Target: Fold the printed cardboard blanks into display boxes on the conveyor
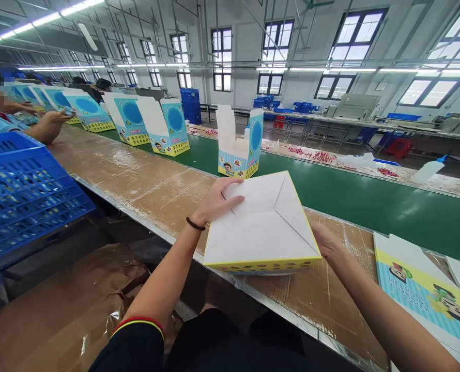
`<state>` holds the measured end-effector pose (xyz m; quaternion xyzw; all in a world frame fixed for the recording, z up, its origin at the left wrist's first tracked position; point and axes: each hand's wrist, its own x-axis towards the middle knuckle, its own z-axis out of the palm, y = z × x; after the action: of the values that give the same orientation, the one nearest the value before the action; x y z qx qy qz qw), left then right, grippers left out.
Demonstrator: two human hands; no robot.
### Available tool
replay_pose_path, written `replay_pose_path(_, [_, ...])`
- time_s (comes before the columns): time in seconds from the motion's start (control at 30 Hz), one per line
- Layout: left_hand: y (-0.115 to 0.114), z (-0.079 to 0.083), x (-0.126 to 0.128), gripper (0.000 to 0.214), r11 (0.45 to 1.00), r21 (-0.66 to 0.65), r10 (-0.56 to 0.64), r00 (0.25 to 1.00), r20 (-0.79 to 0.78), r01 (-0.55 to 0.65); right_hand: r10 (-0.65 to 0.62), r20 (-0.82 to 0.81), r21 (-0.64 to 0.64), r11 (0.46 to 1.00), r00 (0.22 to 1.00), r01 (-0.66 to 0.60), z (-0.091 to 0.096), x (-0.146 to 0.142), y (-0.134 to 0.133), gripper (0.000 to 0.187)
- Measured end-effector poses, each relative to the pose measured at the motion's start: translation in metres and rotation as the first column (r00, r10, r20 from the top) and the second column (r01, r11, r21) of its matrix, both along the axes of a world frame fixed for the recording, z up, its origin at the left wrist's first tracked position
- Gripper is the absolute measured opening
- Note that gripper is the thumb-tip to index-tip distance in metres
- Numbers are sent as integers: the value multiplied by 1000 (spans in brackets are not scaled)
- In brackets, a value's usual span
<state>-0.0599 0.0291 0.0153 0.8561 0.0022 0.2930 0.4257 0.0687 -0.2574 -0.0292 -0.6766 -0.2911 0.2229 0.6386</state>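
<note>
Two hands (216, 201), printed carton (263, 222), base apparently up

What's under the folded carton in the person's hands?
The brown-paper-covered bench runs beneath the white carton; the patch directly below is hidden, so contact cannot be seen.

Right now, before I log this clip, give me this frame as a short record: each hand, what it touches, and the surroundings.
left hand: the left hand lies flat on a white cardboard box with yellow edges
right hand: the right hand touches that box's right side
beside hands: a flat blue-and-yellow printed cardboard carton on a brown-paper-covered workbench
beyond: an upright blue-and-yellow printed carton on a green conveyor belt
left side: a blue plastic crate; a co-worker's hand
</note>
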Motion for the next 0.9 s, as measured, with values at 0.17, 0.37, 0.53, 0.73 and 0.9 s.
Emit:
replay_pose_path(0.17, [1,-50,19,54,922,-323,280,943,180,-212,-289,163,291,928,943,234,55,43,-12,71])
replay_pose_path(0.37, [-38,-133,32,40,951,253,259,907,-332,-179,-299,800,79,911,520,404,80,103,-8,64])
replay_pose_path(0.53, [-49,-139,29,37,920,392,177,895,-409,-3,29,956,-224,717,293,660,55,148,3,57])
replay_pose_path(0.73, [-43,-136,28,38,928,373,180,892,-415,-13,110,943,-323,541,315,777,17,168,5,57])
replay_pose_path(0.9, [-44,-137,27,38,918,395,202,880,-431,-17,20,945,-281,565,328,776,-2,165,14,65])
